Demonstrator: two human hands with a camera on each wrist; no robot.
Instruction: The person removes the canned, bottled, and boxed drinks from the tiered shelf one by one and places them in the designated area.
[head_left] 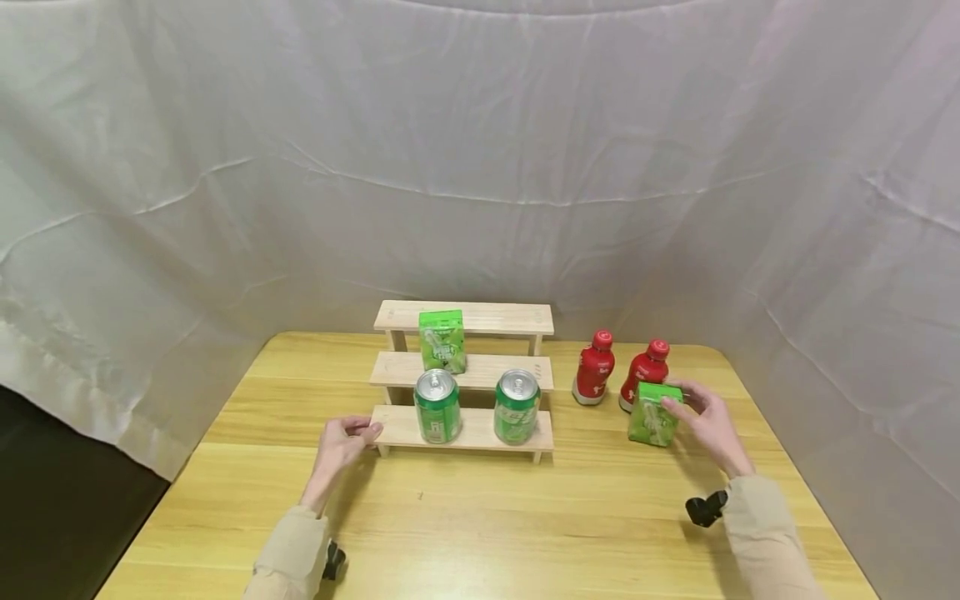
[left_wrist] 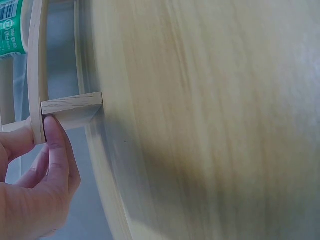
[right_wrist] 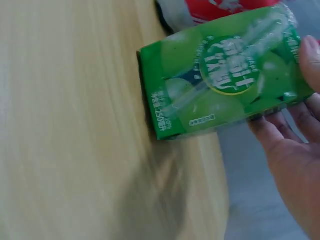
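My left hand (head_left: pixel 341 450) pinches the left end of the lowest board of a three-step wooden rack (head_left: pixel 480 429), thumb above and fingers below in the left wrist view. On that board stand two green drink cans (head_left: pixel 438 408), (head_left: pixel 517 408). A green juice box (head_left: pixel 443 343) stands upright on the middle step. Over at the right, my right hand (head_left: pixel 711 423) holds a second green juice box (right_wrist: pixel 220 75) near its top, thumb on the front and fingers behind. Whether this box's base touches the table cannot be told.
Two red bottles with red caps (head_left: pixel 595 368), (head_left: pixel 647 372) stand on the wooden table (head_left: pixel 480 525) right of the rack, one just behind the held box. A pale cloth (head_left: pixel 480 150) hangs behind the table and along its sides.
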